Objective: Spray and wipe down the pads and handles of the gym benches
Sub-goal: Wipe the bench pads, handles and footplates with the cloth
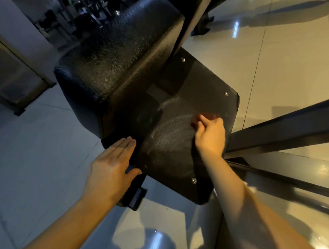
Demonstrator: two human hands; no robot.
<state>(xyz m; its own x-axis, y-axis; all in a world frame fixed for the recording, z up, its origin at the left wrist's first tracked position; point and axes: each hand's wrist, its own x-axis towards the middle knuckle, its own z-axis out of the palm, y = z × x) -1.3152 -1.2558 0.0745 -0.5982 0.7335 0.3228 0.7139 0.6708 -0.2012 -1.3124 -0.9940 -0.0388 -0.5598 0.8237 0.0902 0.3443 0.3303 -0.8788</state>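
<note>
left hand (111, 166): open, flat on pad (170, 144) edge
right hand (209, 136): curled on pad — cloth not discernible
pad: black, streaky film
floor (40, 154): glossy tile

The left hand (111, 164) lies flat, fingers (126, 144) straight, on the near left edge of a black bench pad (169, 155). The right hand (210, 135) is curled up, pressing on the pad near its right edge. Wet streaks shine between them. A thick black pad (113, 62) stands behind. The floor (31, 144) is shiny tile.
</note>
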